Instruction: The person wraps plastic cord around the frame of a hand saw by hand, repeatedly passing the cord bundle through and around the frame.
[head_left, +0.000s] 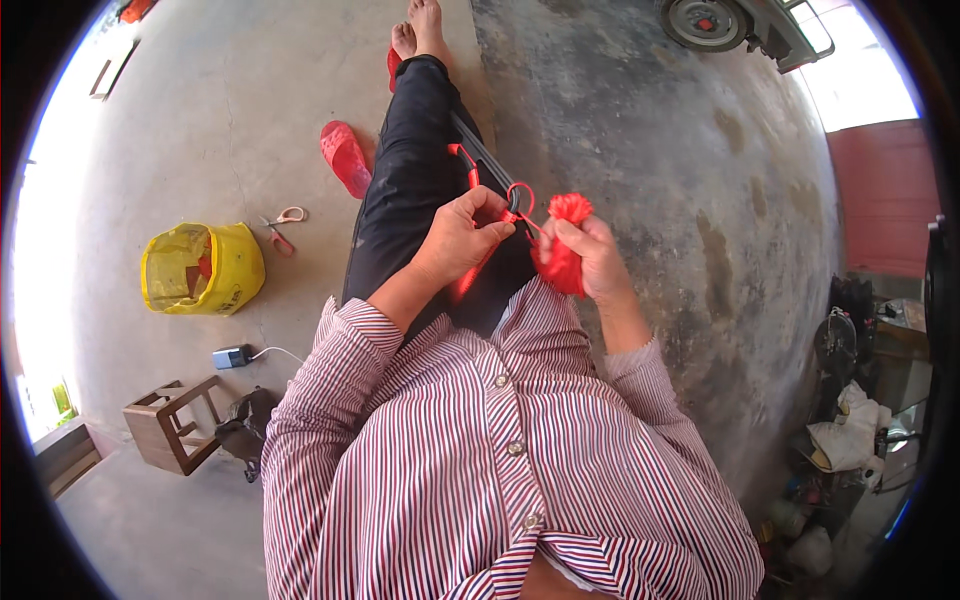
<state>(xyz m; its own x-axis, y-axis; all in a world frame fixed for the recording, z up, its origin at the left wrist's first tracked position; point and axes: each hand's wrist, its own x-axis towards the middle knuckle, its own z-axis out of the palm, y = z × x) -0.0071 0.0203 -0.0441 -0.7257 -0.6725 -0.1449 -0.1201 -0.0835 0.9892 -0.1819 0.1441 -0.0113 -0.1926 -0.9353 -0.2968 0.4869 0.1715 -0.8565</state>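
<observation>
Over my lap, my left hand (462, 238) is closed in a pinch on a long, narrow black frame-like piece (484, 155) partly wrapped in red cord; its exact kind I cannot make out. One end of it bends into a dark loop beside my fingertips, and red wrapping also shows below my hand. Just to the right, my right hand (592, 258) is closed around a bundle of red cord (562, 272), which sticks out above and below the fist. A loose strand of red cord (528, 190) curves between the two hands.
Scissors (281, 240) lie on the floor left of my legs, beside a yellow open bag (240, 265). A red slipper (345, 158), a small dark device (232, 356) with a white cable and a wooden stool (160, 430) are nearby. A vehicle wheel (705, 22) stands far right; clutter (848, 430) fills the right edge.
</observation>
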